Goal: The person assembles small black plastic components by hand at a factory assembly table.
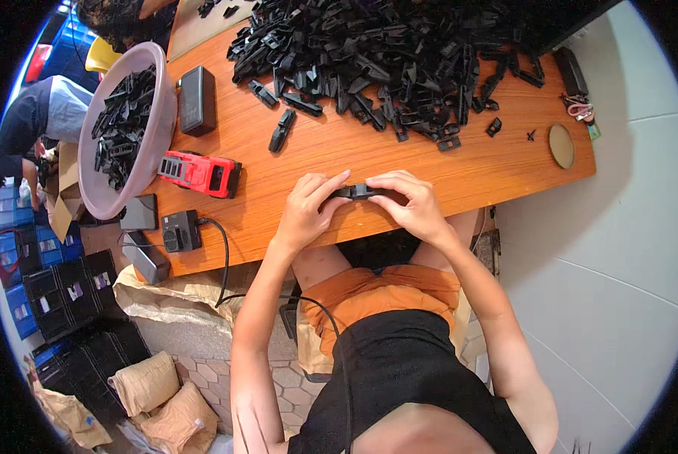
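Observation:
Over the near edge of the wooden table (293, 166), both my hands hold one small black plastic part (358, 192) between them. My left hand (309, 203) pinches its left end with thumb and fingers. At the other end, my right hand (412, 200) grips it the same way. The part lies roughly level, and its ends are hidden by my fingers. Beyond my hands spreads a large heap of similar black plastic parts (369, 64). A single loose piece (281, 130) lies apart from the heap, in front of its left side.
Left on the table are a pink plastic basin (161, 113) of black parts, a black box (197, 101), a red toy truck (200, 174) and a small black cabled device (181, 231). A round lid (561, 146) lies at the right. Another person (48, 113) bends at far left.

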{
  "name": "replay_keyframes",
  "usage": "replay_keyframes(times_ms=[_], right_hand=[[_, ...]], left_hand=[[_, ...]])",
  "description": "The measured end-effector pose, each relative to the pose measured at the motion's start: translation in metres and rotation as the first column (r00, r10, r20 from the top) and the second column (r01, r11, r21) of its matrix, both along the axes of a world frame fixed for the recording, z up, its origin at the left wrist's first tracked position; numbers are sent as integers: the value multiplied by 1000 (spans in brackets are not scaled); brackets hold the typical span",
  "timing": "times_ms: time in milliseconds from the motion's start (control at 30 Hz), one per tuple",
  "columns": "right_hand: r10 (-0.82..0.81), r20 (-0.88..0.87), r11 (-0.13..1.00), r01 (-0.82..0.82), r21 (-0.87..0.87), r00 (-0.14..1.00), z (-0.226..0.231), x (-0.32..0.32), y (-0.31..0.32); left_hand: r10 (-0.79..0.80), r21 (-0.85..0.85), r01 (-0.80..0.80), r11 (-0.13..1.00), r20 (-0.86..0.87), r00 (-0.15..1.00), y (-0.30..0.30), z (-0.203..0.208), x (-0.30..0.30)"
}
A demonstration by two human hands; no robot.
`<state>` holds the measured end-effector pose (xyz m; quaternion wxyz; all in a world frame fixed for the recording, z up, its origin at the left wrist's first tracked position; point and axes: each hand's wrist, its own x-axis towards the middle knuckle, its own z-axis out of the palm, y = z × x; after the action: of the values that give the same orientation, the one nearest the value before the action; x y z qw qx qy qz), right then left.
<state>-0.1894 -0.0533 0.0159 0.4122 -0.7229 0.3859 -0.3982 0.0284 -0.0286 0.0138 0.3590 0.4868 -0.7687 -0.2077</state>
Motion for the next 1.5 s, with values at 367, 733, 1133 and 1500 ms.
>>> replay_keyframes(times_ms=[367, 733, 1133, 1500], right_hand=[[-9, -57, 1000, 8, -23, 998, 4, -14, -9], [231, -117, 970, -238, -48, 966, -5, -14, 6], [-504, -288, 859, 440, -260, 814, 23, -65, -35], [-433, -359, 891, 332, -310, 827, 2, -66, -33]], left_hand=[[16, 41, -15, 999, -16, 1000, -9, 4, -3], [32, -92, -41, 995, -96, 995, -5, 1, 3], [484, -197, -461, 865, 91, 870, -28, -6, 16], [191, -72, -192, 979, -24, 981, 13, 2, -35]])
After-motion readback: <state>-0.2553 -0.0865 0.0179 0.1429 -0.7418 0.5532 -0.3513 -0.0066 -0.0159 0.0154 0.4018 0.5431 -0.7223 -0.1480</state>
